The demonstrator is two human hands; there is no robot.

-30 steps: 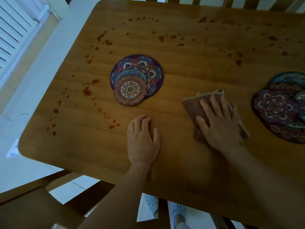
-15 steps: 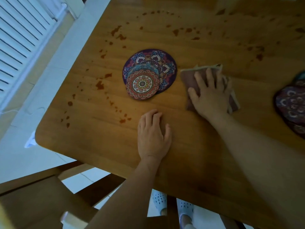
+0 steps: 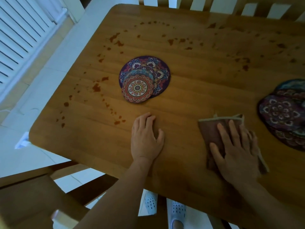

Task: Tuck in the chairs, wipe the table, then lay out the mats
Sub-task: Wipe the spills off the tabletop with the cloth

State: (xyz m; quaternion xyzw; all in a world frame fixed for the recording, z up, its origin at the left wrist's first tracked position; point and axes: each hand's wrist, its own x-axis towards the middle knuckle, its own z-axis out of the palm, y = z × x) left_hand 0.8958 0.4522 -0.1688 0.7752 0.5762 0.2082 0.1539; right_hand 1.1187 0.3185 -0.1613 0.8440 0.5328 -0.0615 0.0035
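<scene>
Right hand [image 3: 237, 156], fingers straight, pressed flat on the cloth [image 3: 209, 128], has drawn it back from beside the centre mats [image 3: 143, 78] toward the near table [image 3: 198, 90] edge. Left hand [image 3: 146, 139] stays flat on the wood, holding nothing. Stains [image 3: 96, 87] at left and far side untouched. Judgement: wiping far from done.

Both arms are uncovered: the left forearm [image 3: 112, 195] runs bare to the left hand [image 3: 146, 139], the right forearm [image 3: 274, 205] bare to the right hand [image 3: 237, 156]. Below the table's [image 3: 189, 103] near edge there are white closed-toe slippers, the left slipper [image 3: 150, 204] and right slipper [image 3: 176, 214], dotted with rows of small dark vent holes.
</scene>
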